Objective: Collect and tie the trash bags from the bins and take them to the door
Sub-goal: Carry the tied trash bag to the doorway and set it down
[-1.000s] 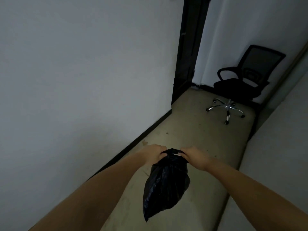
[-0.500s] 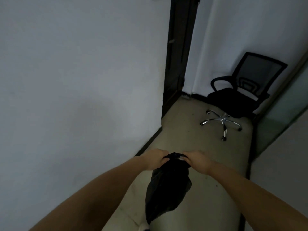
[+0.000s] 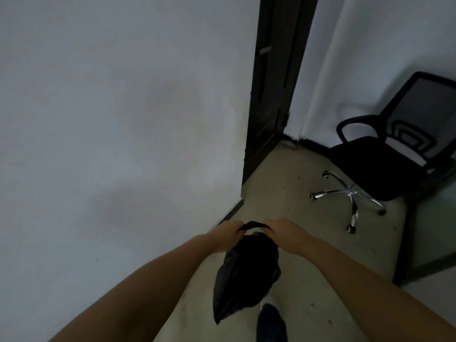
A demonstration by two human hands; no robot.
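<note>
A black trash bag [image 3: 245, 275] hangs in front of me above the floor, its top drawn into a twisted strip. My left hand [image 3: 228, 234] grips the left end of that strip. My right hand [image 3: 286, 234] grips the right end, so the strip is stretched between both fists. The bag's body sags below them and tapers to a point at the lower left. A dark doorway [image 3: 274, 80] stands ahead, just past the end of the left wall.
A white wall [image 3: 111, 119] runs close along my left. A black mesh office chair [image 3: 385, 154] on a chrome wheeled base stands at the far right corner. A glass partition with a dark frame [image 3: 404, 243] lines the right. My foot [image 3: 270, 322] shows below the bag.
I have walked forward along the corridor: the doorway and chair are nearer and larger. Both hands keep their hold on the bag's top. A foot has come into view below.
</note>
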